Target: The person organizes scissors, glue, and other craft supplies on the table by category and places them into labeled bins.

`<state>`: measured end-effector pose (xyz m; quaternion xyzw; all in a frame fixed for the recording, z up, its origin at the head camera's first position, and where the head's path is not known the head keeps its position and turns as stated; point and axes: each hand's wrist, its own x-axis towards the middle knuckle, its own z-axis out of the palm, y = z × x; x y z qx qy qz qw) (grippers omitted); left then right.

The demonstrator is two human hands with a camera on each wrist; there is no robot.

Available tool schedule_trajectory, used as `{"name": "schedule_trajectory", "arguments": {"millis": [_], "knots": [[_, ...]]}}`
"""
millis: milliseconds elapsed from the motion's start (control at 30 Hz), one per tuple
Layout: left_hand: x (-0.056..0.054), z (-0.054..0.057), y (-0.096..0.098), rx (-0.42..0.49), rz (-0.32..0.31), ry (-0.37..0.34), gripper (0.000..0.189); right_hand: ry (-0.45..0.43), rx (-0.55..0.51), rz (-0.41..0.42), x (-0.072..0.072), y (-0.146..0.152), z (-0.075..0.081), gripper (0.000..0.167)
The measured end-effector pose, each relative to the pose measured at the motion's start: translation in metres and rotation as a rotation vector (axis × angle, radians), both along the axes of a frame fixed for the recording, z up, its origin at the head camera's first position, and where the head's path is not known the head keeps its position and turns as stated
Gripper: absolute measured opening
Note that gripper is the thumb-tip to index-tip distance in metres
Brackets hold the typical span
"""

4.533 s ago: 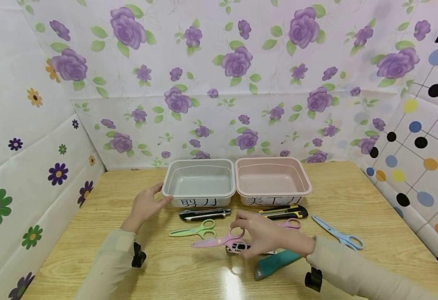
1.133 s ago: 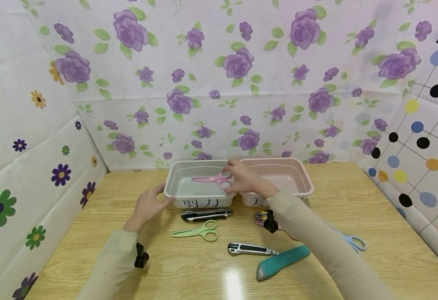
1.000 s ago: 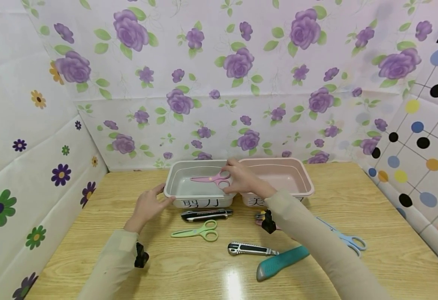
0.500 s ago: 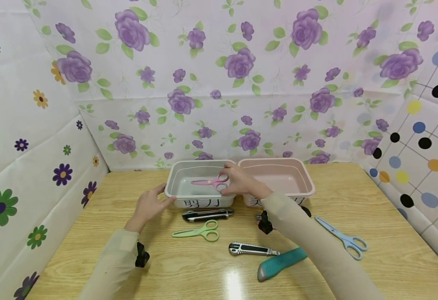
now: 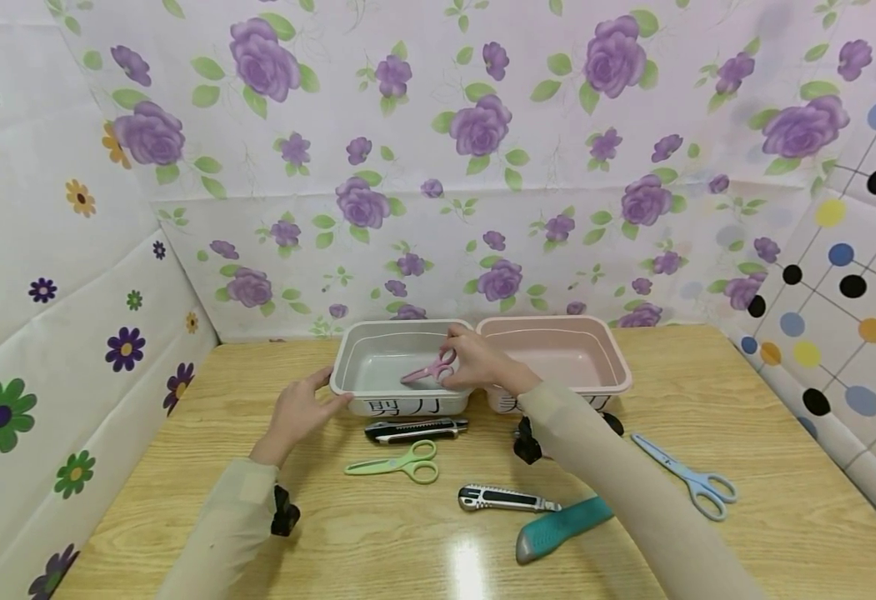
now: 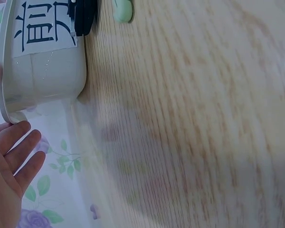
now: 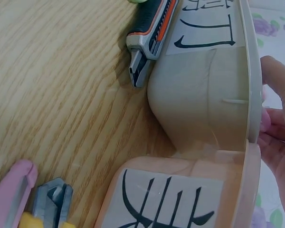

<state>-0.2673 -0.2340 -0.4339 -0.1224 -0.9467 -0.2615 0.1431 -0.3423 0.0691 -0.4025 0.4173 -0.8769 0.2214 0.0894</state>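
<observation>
Over the grey bin [image 5: 400,393], my right hand [image 5: 480,363] pinches pink scissors [image 5: 424,372] by the handle loops. Their closed blades point left and slope down into the bin. In the right wrist view the right hand [image 7: 280,104] is partly hidden behind the bin's rim, with only a bit of the pink handle showing. My left hand [image 5: 301,417] touches the front left corner of the grey bin. In the left wrist view its thumb lies at the rim, and the other fingers [image 6: 26,149] are loosely spread.
A pink bin [image 5: 621,371] adjoins on the right. Before the bins lie a black utility knife [image 5: 415,430], green scissors [image 5: 388,465], a silver-black utility knife [image 5: 505,498], a teal-handled tool [image 5: 558,532] and blue scissors [image 5: 685,473]. Other pink scissors [image 7: 14,190] and a yellow-black knife [image 7: 52,204] lie by my right forearm.
My right hand has carried the pink scissors from the table up to the grey bin. Within the last half second their blades have tipped downward. The left hand stays at the bin's corner.
</observation>
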Motion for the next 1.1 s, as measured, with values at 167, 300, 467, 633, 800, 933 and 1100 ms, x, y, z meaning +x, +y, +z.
{"name": "schedule_trajectory", "arguments": {"millis": [167,300,467,633,800,933,1100], "knots": [[0.000,0.000,0.000,0.008,-0.002,0.001,0.066,-0.021,0.014,-0.002,-0.002,0.000,-0.002,0.037],[0.000,0.000,0.000,0.004,0.000,-0.002,0.066,-0.028,0.022,-0.013,-0.002,0.000,-0.003,0.037],[0.001,0.000,0.001,0.011,0.002,0.001,0.066,-0.023,0.032,-0.033,-0.001,-0.002,-0.005,0.038],[0.002,0.000,0.001,0.016,0.007,0.001,0.065,-0.014,0.012,-0.044,-0.001,-0.003,-0.005,0.047],[0.003,0.000,0.003,0.024,0.013,-0.004,0.067,-0.043,-0.018,-0.043,0.002,-0.001,0.000,0.053],[0.003,0.000,0.003,0.029,0.010,0.000,0.066,-0.050,-0.039,-0.030,0.007,0.002,0.005,0.054],[0.003,0.000,0.003,0.024,0.006,0.001,0.067,-0.032,-0.060,-0.001,0.014,0.008,0.009,0.049]]}}
